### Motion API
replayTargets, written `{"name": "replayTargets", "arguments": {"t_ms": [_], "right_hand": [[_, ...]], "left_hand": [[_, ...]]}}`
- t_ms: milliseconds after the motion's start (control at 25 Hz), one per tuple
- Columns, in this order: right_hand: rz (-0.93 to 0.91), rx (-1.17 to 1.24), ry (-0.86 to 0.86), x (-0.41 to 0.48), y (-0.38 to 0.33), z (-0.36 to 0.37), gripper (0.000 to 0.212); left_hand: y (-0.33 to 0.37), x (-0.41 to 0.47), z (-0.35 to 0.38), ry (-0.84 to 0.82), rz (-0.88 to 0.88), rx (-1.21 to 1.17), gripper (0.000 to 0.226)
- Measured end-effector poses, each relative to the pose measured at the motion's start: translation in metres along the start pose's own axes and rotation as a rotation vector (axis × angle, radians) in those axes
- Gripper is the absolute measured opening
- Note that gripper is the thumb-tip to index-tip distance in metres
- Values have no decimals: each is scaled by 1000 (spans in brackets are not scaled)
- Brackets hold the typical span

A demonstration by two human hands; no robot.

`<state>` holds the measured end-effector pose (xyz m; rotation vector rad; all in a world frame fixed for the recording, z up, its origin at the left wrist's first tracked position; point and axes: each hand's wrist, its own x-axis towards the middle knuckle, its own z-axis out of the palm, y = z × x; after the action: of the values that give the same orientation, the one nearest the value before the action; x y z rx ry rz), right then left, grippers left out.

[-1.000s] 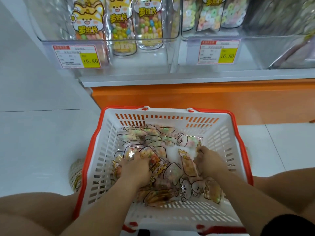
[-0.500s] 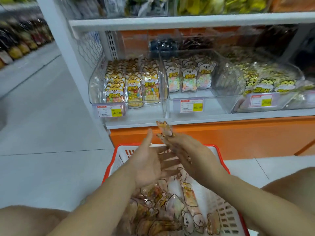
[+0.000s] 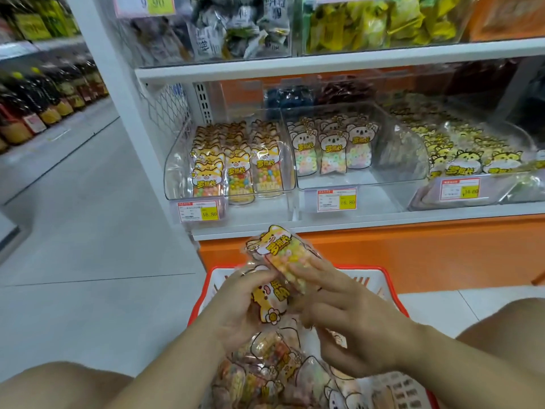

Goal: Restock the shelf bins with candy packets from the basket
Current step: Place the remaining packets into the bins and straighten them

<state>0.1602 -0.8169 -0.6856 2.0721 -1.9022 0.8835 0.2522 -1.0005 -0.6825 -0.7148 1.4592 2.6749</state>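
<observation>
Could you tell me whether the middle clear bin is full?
Partly full: the clear plastic bin holds white koala candy packets only at left rear.

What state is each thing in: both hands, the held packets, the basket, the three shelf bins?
left hand: grips candy packets
right hand: fingers lie on packets, grip unclear
candy packets: raised above basket
basket: holds more packets
left bin: packets reach front
middle bin: front part bare
right bin: piled with packets

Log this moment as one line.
left hand: grips packets | right hand: fingers on top packet, grip unclear | basket: below hands, holds more packets | bins: not yet reached
</observation>
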Motion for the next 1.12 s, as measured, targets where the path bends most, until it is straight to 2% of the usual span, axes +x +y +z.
{"name": "replayTargets", "arguments": {"t_ms": [40,120,160,240,280,360,400,520,560,720,760,840,880,960,1040,1120], "right_hand": [[52,86,37,1,-2,0,27],[271,303,167,4,-4,0,16],[407,361,253,7,-2,0,19],[633,281,338,14,7,1,44],[728,252,299,18,13,0,58],[947,315,112,23,21,-7,80],[1014,412,34,25,25,-10,78],[1019,687,-37,27,28,-11,25],[1024,759,-2,27,28,-10,21],[1219,1090,371,17,36,4,54],[1265,1139,483,16,37,7,57],[1325,1177,647,14,33,16,49],[1347,1142,652,13,30,23,45],[1358,952,508,13,20,32,42],[1308,736,330,15,16,32,54],[1239,673,248,19,24,22,63]], "left_hand": [[-1,2,-1,16,36,26,23],[-2,5,0,79,74,86,18],[-4,8,-1,103,87,126,19],[-5,9,-3,98,105,224,33],[-4,8,-4,81,111,270,38],[-4,9,-8,73,148,352,41],[-3,9,-9,82,172,378,38],[-5,3,-6,181,208,393,16],[-7,1,-4,212,197,362,13],[-2,2,-6,226,85,29,30],[-1,4,-6,235,71,-16,31],[-5,6,-1,237,40,-42,27],[-9,8,1,230,28,-29,26],[-15,9,3,251,22,5,27],[-13,11,-1,306,66,74,25],[-6,12,-9,342,142,263,23]]}}
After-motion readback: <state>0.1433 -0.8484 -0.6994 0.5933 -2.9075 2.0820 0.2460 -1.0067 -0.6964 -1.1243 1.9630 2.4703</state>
